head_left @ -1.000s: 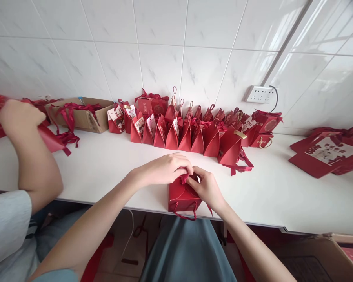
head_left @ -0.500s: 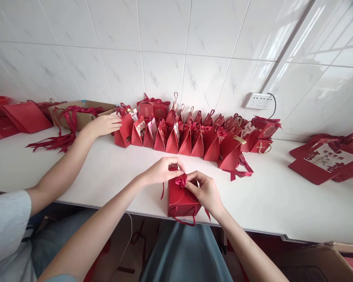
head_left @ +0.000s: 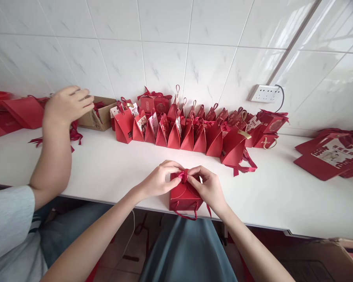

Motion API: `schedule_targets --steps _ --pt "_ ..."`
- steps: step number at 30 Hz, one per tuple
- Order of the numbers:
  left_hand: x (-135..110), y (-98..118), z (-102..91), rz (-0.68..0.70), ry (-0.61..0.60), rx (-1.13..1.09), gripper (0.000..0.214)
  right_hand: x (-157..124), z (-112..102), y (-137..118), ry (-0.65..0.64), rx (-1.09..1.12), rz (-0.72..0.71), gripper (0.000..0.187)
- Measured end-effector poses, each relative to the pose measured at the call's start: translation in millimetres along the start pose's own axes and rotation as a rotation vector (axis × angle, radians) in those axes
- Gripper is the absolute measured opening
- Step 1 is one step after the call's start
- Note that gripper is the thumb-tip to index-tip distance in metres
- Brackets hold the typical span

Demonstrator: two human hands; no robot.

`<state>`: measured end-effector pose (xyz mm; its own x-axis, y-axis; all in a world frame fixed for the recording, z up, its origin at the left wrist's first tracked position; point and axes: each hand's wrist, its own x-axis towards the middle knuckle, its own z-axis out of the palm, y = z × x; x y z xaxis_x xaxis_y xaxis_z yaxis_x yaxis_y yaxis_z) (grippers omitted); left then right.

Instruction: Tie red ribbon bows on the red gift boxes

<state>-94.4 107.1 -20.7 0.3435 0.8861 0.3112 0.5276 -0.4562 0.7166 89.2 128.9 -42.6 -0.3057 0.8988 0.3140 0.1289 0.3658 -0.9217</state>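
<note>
A small red gift box (head_left: 186, 196) with a twisted cord handle (head_left: 186, 216) sits at the front edge of the white table. On its top is a knotted red ribbon (head_left: 183, 176). My left hand (head_left: 160, 179) pinches the ribbon from the left, thumb and forefinger closed on it. From the right, my right hand (head_left: 206, 187) pinches the same ribbon at the knot. A loose ribbon end hangs beside the box on the right. My fingers cover part of the box's top.
Rows of red gift boxes (head_left: 174, 137) with tags stand along the tiled wall. At left, a co-worker's hand (head_left: 66, 105) is raised near a cardboard box (head_left: 98, 119) of ribbons. Flat red boxes (head_left: 331, 154) lie at right, below a power strip (head_left: 266, 94).
My left fingers have come down onto the ribbon and closed on it; my right hand stays at the knot. The co-worker's hand has moved left and up, away from the standing boxes.
</note>
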Motion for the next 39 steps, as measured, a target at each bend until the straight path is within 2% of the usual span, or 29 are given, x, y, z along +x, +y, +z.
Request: schedule_targets --steps 3,7,10,22,26,30,39 --pt "-3 5 6.6 -0.044 0.01 -0.064 0.016 0 -2 -2 0.005 -0.071 -0.03 0.012" --pt "-7 13 23.4 -0.202 0.137 -0.191 0.023 0 -4 -5 0.01 -0.185 -0.097 0.008" --pt "-9 15 32.0 -0.237 0.2 -0.224 0.025 0 -6 -6 0.007 -0.236 -0.122 0.007" --pt "-6 6 30.3 -0.274 0.124 -0.498 0.025 4 -11 -2 -0.073 -0.205 -0.089 0.01" --pt "-5 5 31.7 -0.293 0.175 -0.471 0.029 -4 -15 -8 -0.009 -0.304 -0.258 0.009" --pt "-4 5 33.2 -0.308 0.187 -0.462 0.028 -13 -20 -14 -0.036 -0.543 -0.432 0.008" --pt "-3 8 26.3 -0.33 0.125 -0.453 0.03 -15 -11 -19 -0.003 -0.82 -0.715 0.018"
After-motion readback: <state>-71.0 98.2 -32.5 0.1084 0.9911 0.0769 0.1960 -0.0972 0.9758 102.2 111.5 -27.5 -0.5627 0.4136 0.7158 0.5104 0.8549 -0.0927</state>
